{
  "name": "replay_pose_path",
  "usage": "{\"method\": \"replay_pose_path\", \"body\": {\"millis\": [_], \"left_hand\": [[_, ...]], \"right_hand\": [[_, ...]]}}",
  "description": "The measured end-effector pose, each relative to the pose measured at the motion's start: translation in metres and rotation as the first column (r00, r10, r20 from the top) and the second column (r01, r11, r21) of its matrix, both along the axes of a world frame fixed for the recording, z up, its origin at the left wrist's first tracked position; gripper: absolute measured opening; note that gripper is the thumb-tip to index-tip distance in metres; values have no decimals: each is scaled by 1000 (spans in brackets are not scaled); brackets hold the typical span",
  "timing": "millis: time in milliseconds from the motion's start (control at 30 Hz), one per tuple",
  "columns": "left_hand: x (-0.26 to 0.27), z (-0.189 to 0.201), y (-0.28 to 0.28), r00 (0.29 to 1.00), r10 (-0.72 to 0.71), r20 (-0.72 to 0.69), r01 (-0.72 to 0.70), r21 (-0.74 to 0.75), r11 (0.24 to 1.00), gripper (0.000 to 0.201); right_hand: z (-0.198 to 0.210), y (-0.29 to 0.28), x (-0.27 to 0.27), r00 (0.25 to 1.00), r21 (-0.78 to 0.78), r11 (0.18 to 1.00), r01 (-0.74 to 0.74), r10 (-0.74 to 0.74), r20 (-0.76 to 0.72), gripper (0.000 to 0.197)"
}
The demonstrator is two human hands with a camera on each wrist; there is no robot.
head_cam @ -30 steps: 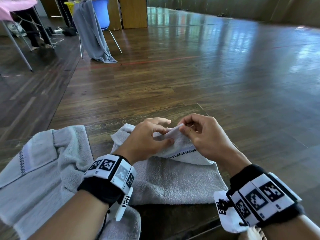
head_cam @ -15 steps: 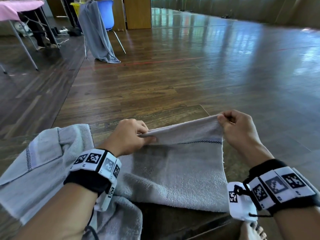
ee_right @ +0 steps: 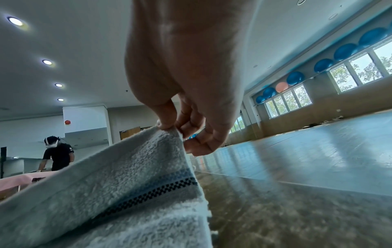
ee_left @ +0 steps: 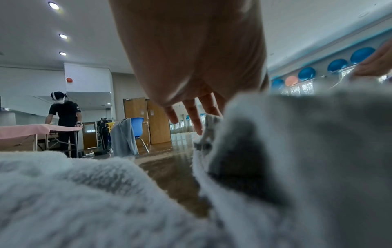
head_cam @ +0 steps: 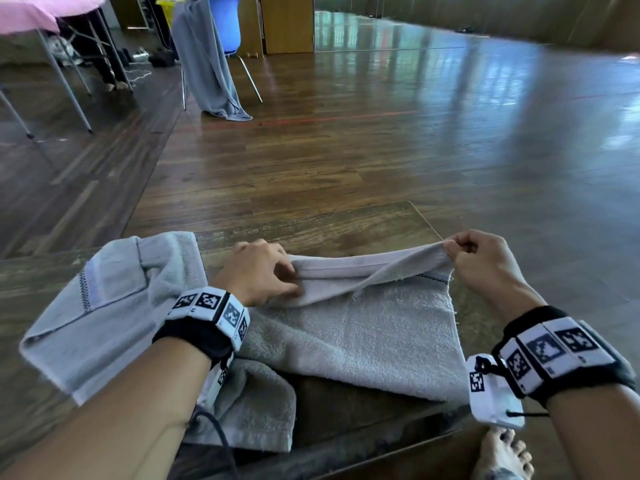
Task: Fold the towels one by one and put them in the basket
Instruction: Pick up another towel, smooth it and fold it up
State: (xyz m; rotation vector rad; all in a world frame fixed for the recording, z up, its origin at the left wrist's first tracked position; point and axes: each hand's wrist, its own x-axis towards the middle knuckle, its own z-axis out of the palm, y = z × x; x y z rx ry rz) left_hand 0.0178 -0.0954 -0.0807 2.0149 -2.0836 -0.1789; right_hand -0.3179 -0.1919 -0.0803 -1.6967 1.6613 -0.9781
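A grey towel (head_cam: 349, 337) with a dark checked stripe lies on the wooden table (head_cam: 346, 230) in front of me. My right hand (head_cam: 479, 258) pinches its far right corner and holds it lifted and taut; the right wrist view shows the thumb and fingers pinching the towel's (ee_right: 127, 176) top edge. My left hand (head_cam: 258, 271) pinches the far left end of the same edge, low near the table. In the left wrist view the left hand's fingers (ee_left: 195, 117) reach past the towel's fold (ee_left: 297, 151). No basket is in view.
A second grey towel (head_cam: 104, 306) lies crumpled on the table's left side, partly under my left forearm. Beyond the table are a wooden floor, a blue chair (head_cam: 225, 19) draped with a grey cloth, and a pink-covered table (head_cam: 41, 12). A person (ee_left: 63, 120) stands there.
My hands started close together at the towel's far edge and have drawn apart. The right hand went right with its corner, stretching the edge out wide; the left stayed low on the left.
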Motion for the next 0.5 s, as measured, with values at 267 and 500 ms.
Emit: {"method": "replay_pose_path", "body": {"millis": [267, 500], "left_hand": [[1, 2, 7, 988, -116, -100, 123, 69, 990, 42], [3, 1, 19, 983, -135, -125, 135, -6, 991, 11]], "right_hand": [[-9, -9, -10, 999, 23, 999, -27, 28, -17, 18], [-7, -3, -7, 999, 28, 999, -33, 33, 3, 15]]}}
